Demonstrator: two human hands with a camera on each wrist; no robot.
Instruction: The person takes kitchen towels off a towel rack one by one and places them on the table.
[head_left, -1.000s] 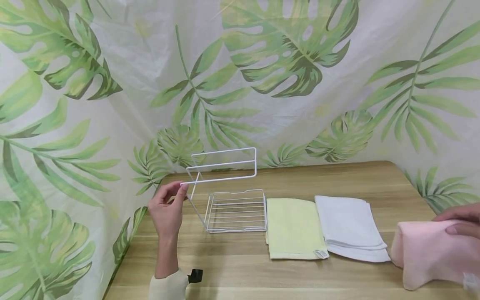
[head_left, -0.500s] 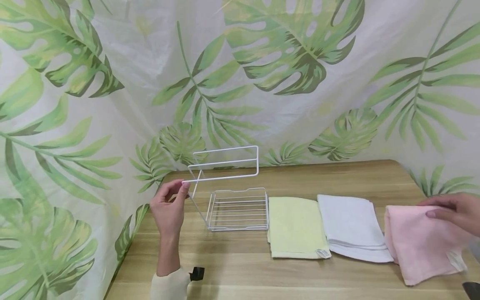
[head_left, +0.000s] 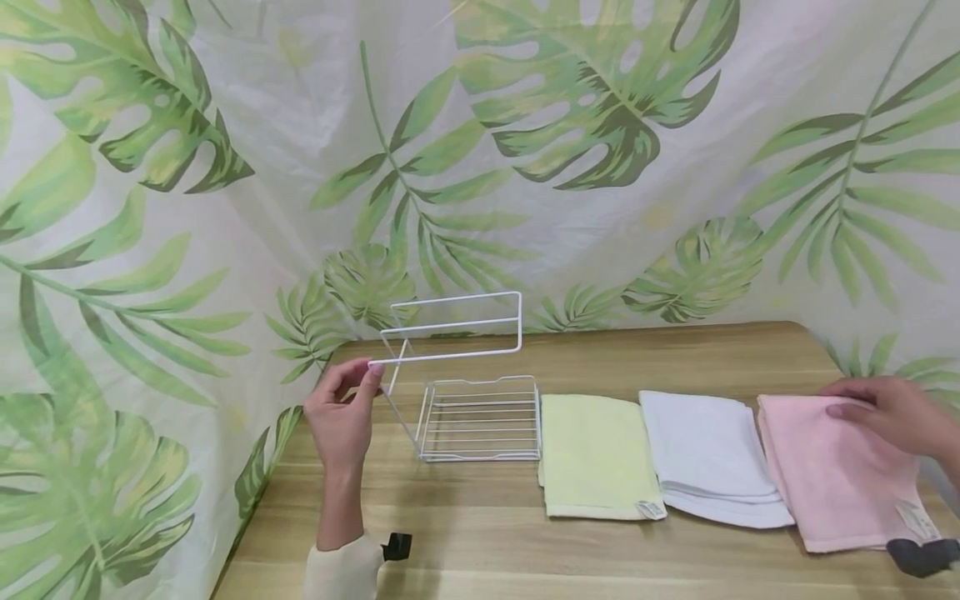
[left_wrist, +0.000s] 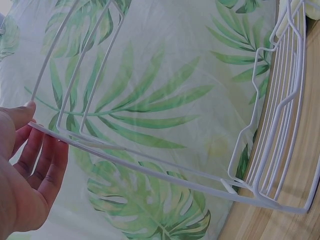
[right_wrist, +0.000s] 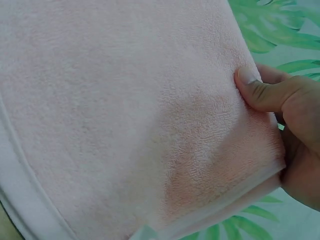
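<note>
My left hand [head_left: 341, 408] pinches the upper front corner of a white wire rack [head_left: 480, 457], thumb on the wire and fingers behind it. In the left wrist view the left hand [left_wrist: 35, 165] holds that same bent corner, with the slatted base off to the right. My right hand [head_left: 900, 412] grips the far edge of a folded pink towel [head_left: 832, 492], which lies along the right of the row. From the right wrist, the right thumb [right_wrist: 255, 92] presses on the towel's terry face while the other fingers go behind its edge, mostly hidden.
A folded yellow towel [head_left: 600, 458] lies right beside the rack. Between it and the pink one is a folded white towel [head_left: 712, 454]. All rest on a wood-grain table [head_left: 480, 542], backed by a leaf-print curtain [head_left: 570, 208].
My right hand has brought the pink towel leftward and down, up against the white towel, and it now lies flatter. The left hand stays on the rack's corner.
</note>
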